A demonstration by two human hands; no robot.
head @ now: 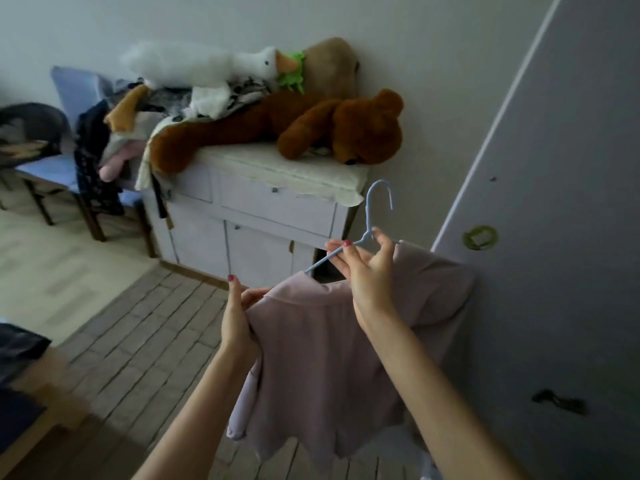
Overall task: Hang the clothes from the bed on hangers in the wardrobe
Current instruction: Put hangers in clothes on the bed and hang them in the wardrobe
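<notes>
Pink garment hangs mid-air in front of me, partly on the blue hanger, one hanger arm poking out at the collar. My right hand pinches the hanger below its hook; my left hand grips the garment's shoulder edge. Behind sits a white cabinet with a brown bear and goose on top. Grey door at right.

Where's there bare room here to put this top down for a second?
Bare wooden floor lies free between the white cabinet and your left hand. The cabinet top is crowded: brown teddy bear, white plush goose; only a lace-covered strip at the front edge stays free.
</notes>
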